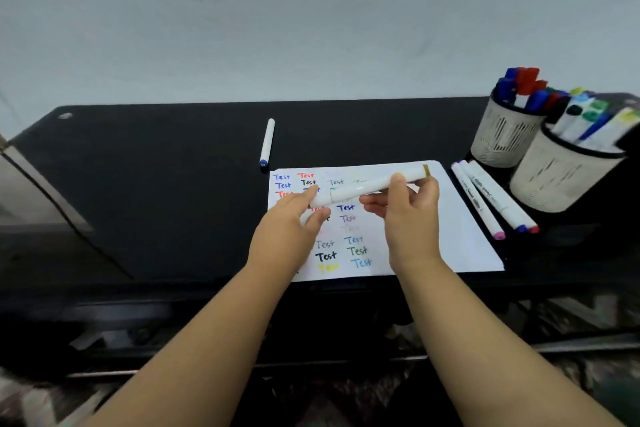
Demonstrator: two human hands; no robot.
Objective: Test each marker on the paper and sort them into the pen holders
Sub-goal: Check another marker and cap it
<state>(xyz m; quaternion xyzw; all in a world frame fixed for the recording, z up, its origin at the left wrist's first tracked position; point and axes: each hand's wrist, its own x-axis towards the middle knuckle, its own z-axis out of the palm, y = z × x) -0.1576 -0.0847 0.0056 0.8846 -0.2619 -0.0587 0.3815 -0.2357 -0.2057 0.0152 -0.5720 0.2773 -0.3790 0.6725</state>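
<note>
A white marker with an olive-brown end (367, 185) is held level above the paper (460, 218), which is covered with the word "Test" in many colours. My right hand (408, 215) grips the marker's right half. My left hand (294, 222) pinches its left end cap. Two mesh pen holders stand at the right: the far holder (502, 135) has blue and red markers, the near holder (557, 177) has white-bodied markers.
A white marker with a blue end (266, 144) lies on the black table (156, 166) behind the paper. Three white markers (491, 199) lie side by side between the paper and the holders. A pale wall runs behind the table.
</note>
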